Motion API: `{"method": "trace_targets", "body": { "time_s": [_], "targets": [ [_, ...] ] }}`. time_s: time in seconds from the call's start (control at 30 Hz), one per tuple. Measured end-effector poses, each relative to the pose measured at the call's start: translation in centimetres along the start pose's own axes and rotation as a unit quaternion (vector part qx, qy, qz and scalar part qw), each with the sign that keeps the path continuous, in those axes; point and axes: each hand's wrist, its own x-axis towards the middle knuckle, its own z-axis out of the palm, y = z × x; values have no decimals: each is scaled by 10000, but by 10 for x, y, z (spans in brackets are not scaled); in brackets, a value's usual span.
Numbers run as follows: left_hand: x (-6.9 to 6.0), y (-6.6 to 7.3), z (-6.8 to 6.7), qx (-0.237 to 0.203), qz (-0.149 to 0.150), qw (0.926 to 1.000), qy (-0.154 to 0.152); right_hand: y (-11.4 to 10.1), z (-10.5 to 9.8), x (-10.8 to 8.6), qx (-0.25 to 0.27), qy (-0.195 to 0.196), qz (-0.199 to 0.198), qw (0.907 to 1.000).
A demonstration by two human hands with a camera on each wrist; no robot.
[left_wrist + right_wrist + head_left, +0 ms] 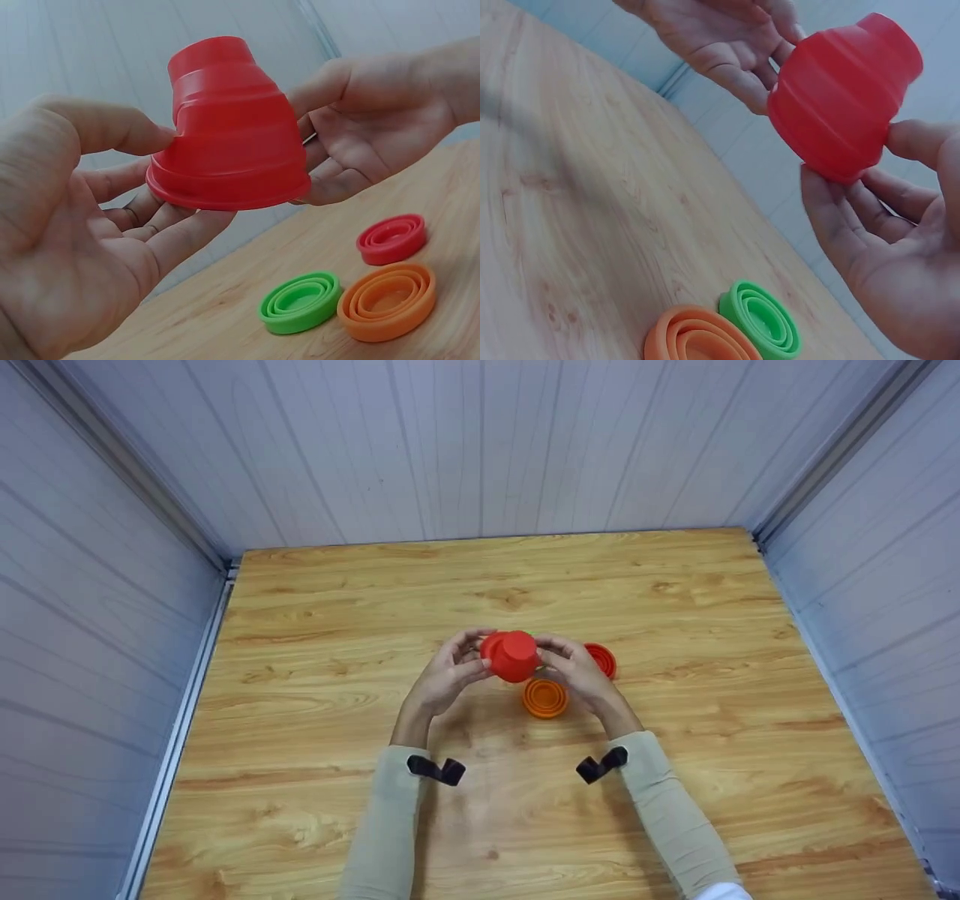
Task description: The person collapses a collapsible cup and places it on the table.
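A red collapsible cup (514, 658) is held up above the table, rim down and narrow base up. Its ringed wall (232, 127) is extended but lopsided, pushed in on the left-hand side. My left hand (444, 671) pinches it with the thumb on the wall and fingers under the rim. On the opposite side my right hand (583, 673) grips it between thumb and fingers. Below lie three flattened collapsible cups: an orange one (545, 698), a red one (602, 660) and a green one (300, 302). From the head view, the hands mostly hide the green cup.
The wood-grain tabletop (315, 780) carries the flattened cups close together, under and beside the right hand. Pale panelled walls (480, 450) stand at the back and both sides. Black wrist mounts (436, 770) sit on both sleeves.
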Motion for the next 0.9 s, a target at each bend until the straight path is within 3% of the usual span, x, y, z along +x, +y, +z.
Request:
{"method": "trace_targets", "body": {
  "time_s": [0.17, 0.3, 0.7, 0.8, 0.9],
  "targets": [
    [1, -2, 0, -13, 76, 9997, 249, -1, -4, -3, 437, -517, 95, 9977],
    [4, -4, 2, 44, 138, 9988, 459, -2, -5, -4, 618, -612, 64, 9962],
    [8, -7, 8, 535, 265, 9938, 937, -3, 4, -1, 42, -43, -16, 10000],
    [10, -6, 11, 986, 363, 9889, 1050, 0, 6, 2, -141, 197, -110, 9996],
    [12, -7, 15, 1747, 503, 9766, 1154, 2, 10, 4, -306, 521, -196, 9980]
  ]
}}
